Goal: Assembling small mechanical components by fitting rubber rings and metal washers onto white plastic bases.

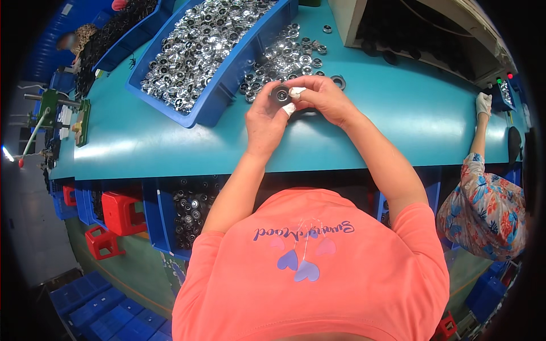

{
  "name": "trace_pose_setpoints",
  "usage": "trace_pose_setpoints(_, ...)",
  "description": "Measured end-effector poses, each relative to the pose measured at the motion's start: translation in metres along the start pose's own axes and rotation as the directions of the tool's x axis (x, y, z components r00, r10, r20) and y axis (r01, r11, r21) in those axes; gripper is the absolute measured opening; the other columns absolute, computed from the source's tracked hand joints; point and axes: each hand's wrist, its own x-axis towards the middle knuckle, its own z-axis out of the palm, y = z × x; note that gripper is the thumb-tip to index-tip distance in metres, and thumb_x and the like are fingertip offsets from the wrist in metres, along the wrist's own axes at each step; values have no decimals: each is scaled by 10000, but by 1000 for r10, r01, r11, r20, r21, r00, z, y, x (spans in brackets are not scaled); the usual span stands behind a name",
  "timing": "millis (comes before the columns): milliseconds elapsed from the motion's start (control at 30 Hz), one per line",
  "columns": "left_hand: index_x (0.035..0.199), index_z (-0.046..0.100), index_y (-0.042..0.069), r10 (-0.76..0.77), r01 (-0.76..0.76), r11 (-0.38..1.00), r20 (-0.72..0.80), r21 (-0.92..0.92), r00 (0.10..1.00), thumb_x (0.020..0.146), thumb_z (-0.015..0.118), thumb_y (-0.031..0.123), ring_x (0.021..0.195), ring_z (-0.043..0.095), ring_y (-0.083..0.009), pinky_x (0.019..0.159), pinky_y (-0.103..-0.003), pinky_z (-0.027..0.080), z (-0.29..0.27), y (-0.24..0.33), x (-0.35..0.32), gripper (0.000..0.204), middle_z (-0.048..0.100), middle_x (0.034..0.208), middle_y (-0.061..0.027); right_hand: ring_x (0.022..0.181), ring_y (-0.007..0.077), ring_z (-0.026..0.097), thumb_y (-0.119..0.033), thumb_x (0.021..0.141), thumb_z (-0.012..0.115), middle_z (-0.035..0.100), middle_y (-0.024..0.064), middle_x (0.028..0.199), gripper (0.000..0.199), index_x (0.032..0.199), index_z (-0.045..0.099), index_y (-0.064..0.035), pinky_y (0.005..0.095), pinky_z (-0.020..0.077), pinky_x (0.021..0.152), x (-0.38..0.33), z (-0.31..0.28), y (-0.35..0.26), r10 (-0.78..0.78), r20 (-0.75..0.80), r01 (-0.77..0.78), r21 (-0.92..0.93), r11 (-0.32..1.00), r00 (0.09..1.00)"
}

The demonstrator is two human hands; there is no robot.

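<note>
A small black wheel [281, 95] with a ringed centre is held up between my two hands above the teal tabletop. My left hand [265, 122] grips it from the left, thumb below and fingers curled behind. From the right, my right hand [325, 98] pinches its edge with thumb and forefinger. White wrapping covers both thumb tips. Just beyond my hands lies a loose pile of shiny silver-and-black round parts [287, 57]. A dark ring-shaped part [338, 82] sits beside my right hand's knuckles. Another dark piece shows partly under my right hand.
A long blue bin [196, 116] full of shiny round parts stands at the left. A pale open-fronted box [347, 25] is at the far right. A green hand press [51, 111] is at the left end. A co-worker's gloved hand [484, 104] rests at the right edge.
</note>
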Motion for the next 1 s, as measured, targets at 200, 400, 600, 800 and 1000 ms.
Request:
trace_pose_setpoints(200, 1328, 574, 26, -48, 51, 998, 66, -46, 997, 850, 638, -107, 1055, 644, -131, 881, -282, 544, 2, 12, -1, 501, 669, 1153, -56, 839, 124, 677, -172, 940, 667, 717, 69, 1011, 364, 1265, 653, -8, 262, 560, 757, -1, 2, 0, 12, 34, -13, 23, 1000, 999)
trace_pose_setpoints(400, 1300, 558, 22, 32, -32, 999, 22, 20, 999, 841, 749, -14, 938, 644, -101, 714, -225, 542, -4, 4, -6, 499, 659, 1077, -38, 729, 79, 632, -155, 950, 651, 715, 27, 950, 284, 1213, 699, -57, 252, 543, 660, -3, -5, -12, -115, -58, 99, -229, 968, 992)
trace_pose_setpoints(600, 1280, 541, -14, 31, -30, 999, -38, 18, 999, 790, 763, -47, 1034, 617, -150, 871, -260, 533, -60, 31, -43, 538, 613, 1127, -70, 718, 76, 604, -189, 917, 700, 703, -6, 858, 265, 1161, 737, -94, 252, 505, 656, -8, -70, -35, -360, -350, 160, -488, 858, 865)
trace_pose_setpoints(800, 1325, 533, -46, -231, 219, 973, -229, -80, 946, 888, 705, 171, 830, 603, -153, 691, -279, 525, -192, 51, -128, 517, 618, 991, -89, 821, 175, 652, -235, 884, 728, 705, 82, 914, 354, 1209, 713, -95, 317, 533, 772, -17, -88, -42, -417, -266, 3, -840, 543, 869)
trace_pose_setpoints(1000, 1347, 494, -83, -392, 163, 505, -57, -848, 918, 1037, 448, 532, 743, 442, -150, 610, -254, 387, -182, 42, -140, 690, 492, 876, -45, 927, 239, 653, -174, 744, 801, 656, 89, 1015, 502, 1224, 689, -82, 380, 512, 832, -24, -79, -31, -247, -84, -5, -952, 307, 965)
